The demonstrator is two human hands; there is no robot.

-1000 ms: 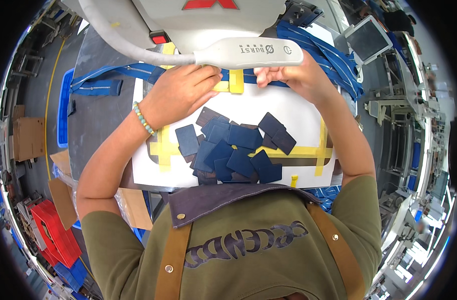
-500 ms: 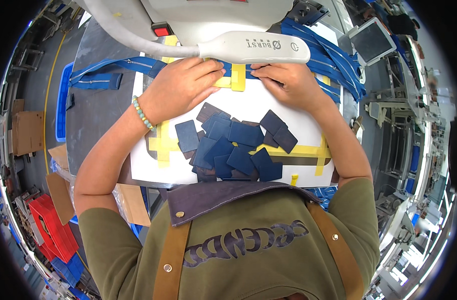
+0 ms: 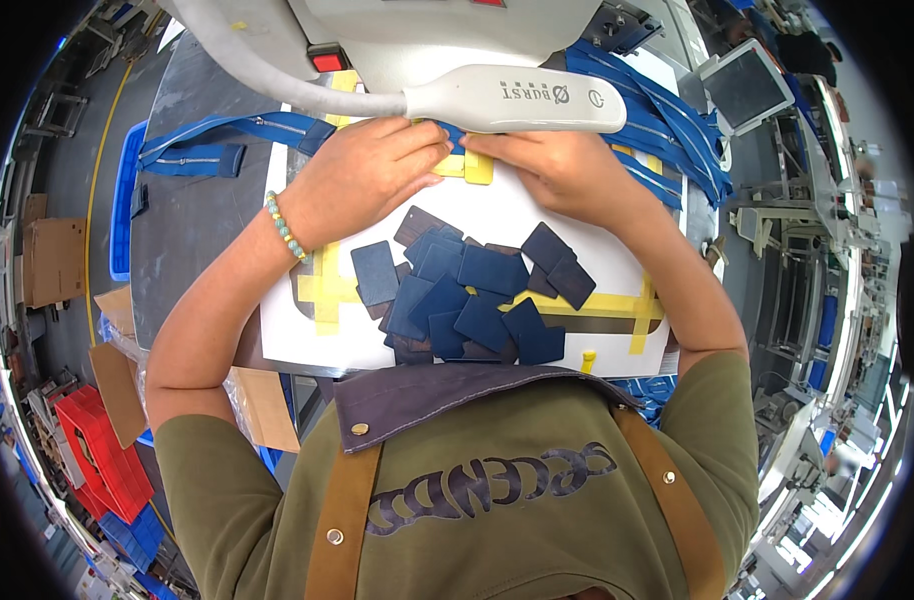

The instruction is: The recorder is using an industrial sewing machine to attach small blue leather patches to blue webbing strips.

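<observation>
Upper centre: left hand (image 3: 372,175) and right hand (image 3: 574,175) curl at blue zipper (image 3: 456,137), pinch unclear — white board (image 3: 487,208) spans to central patches' (image 3: 492,268) edges.

Head view, left of two side-by-side fisheyes; head-worn, facing steeply down; near range; shirt (image 3: 497,530) fills lower middle; table (image 3: 202,215), near edge crossing below mid-frame, left edge bowed; machine (image 3: 437,40) cut by top; rim black
</observation>
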